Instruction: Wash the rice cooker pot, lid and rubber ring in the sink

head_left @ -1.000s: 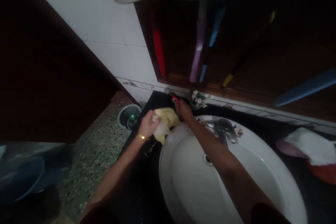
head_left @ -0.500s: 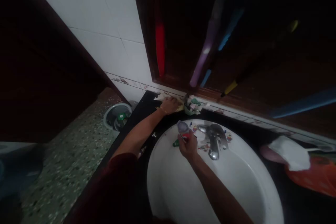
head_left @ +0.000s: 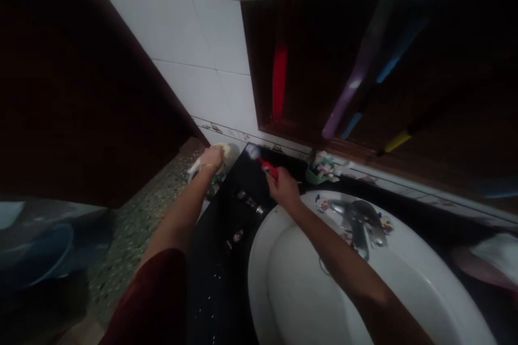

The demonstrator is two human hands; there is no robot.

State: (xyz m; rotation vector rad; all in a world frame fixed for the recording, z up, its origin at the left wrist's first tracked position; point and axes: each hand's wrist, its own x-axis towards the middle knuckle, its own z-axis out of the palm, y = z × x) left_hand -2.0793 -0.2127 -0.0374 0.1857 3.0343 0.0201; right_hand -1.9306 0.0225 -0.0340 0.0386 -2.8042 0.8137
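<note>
- So, far left: blue round plastic tub (head_left: 44, 256) on the speckled stone-chip floor (head_left: 125, 259), below a dark brown door-like panel (head_left: 76, 91).
- Next, grey round container (head_left: 191, 177), mostly hidden behind the left hand and forearm.
- Left hand (head_left: 211, 159), gold-coloured band at wrist: fingers closed on a pale yellow soft cloth (head_left: 224, 149). Cloth bunched in the grip, over the container, off the counter's left edge; whether it touches the rim, can't tell.
- Middle: glossy black counter (head_left: 206, 285), bright wet-looking spots on it.
- Right hand (head_left: 285, 188) gripping a red-handled implement with a pale rounded head (head_left: 270, 169). Head points to the counter's far left corner; contact with the counter unclear.
- Just right, at the wall: small green holder (head_left: 313, 174) with whitish pieces, blurred.
- White oval ceramic basin (head_left: 291, 275) under the right forearm, shiny chrome tap (head_left: 360, 226) on its back rim.
- Far right: white crumpled item (head_left: 499, 253), blurred.
</note>
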